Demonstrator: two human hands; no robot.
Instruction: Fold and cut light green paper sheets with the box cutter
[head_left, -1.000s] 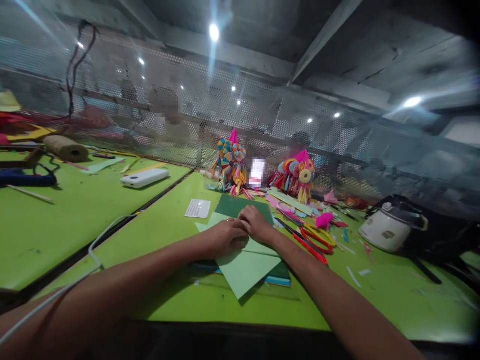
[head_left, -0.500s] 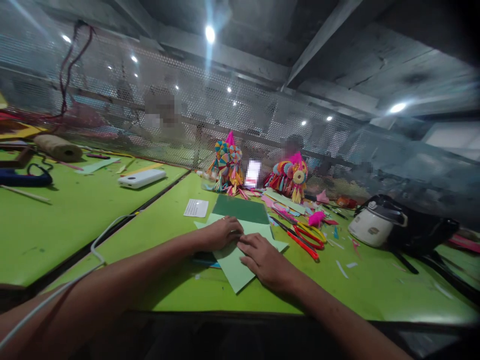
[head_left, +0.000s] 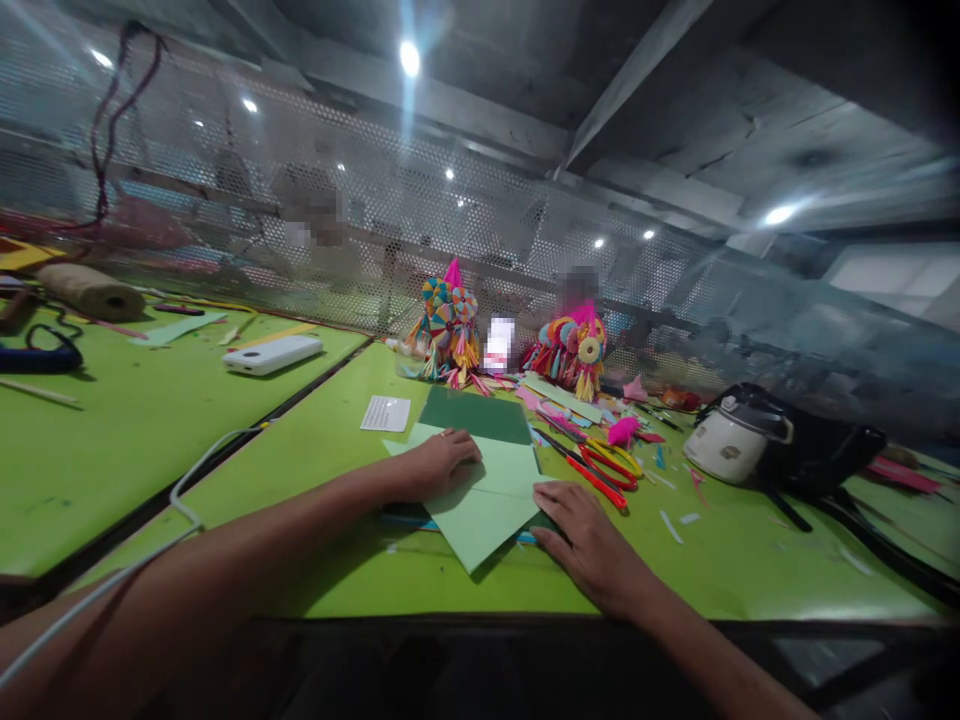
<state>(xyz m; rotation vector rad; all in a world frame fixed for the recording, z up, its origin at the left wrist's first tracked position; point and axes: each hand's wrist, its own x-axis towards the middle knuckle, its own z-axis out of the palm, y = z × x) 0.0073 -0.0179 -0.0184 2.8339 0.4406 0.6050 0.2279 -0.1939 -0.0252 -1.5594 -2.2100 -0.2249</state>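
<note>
At the center of the frame, the left hand [head_left: 442, 462] presses flat on smooth, creased, pale green paper [head_left: 474, 520]; the right hand [head_left: 585, 535], loosely curled, touches its right corner. Right of center sits a rounded, lidded white pot [head_left: 726, 440], contents hidden.

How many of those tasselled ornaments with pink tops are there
2. The left ornament is left of the bright screen; the right ornament is right of it. Both are beyond the pale green paper. More could be hidden.
</note>
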